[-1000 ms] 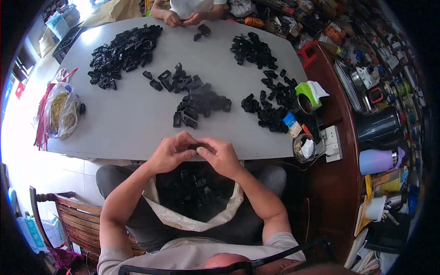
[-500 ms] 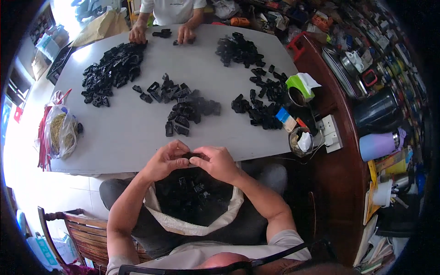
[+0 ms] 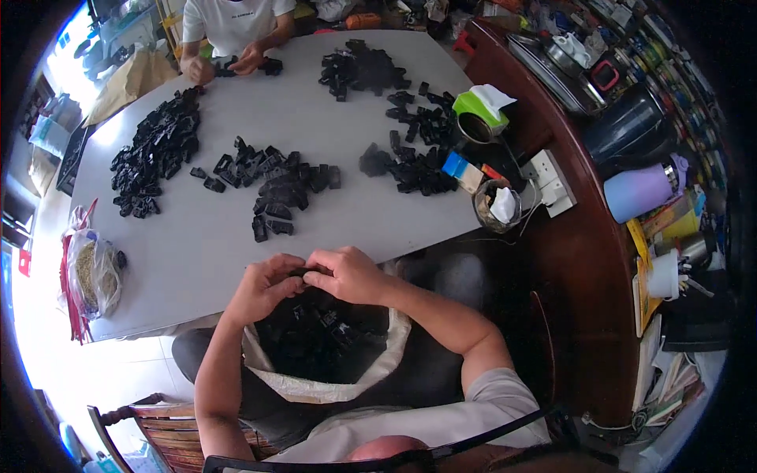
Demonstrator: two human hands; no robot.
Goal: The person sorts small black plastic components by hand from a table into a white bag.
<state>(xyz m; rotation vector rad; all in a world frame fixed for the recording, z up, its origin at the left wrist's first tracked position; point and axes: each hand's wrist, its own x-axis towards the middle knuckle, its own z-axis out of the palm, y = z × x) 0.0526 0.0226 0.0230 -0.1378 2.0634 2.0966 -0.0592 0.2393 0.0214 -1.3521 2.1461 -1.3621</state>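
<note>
My left hand and my right hand meet at the table's near edge. Their fingers pinch a small black plastic part from both sides, mostly hidden by the fingertips. Directly below them, a white woven sack lies open between my legs, with several black plastic parts inside. The nearest heap of black parts spreads over the table just beyond my hands.
On the grey table lie more black heaps, left and far right. Across it, a person's hands handle black pieces. A clear bag sits left; a glass jar and power strip stand right.
My view has turned, so the table appears tilted and shifted left. My hands still hold the small black part together. The other person's hands have come closer together.
</note>
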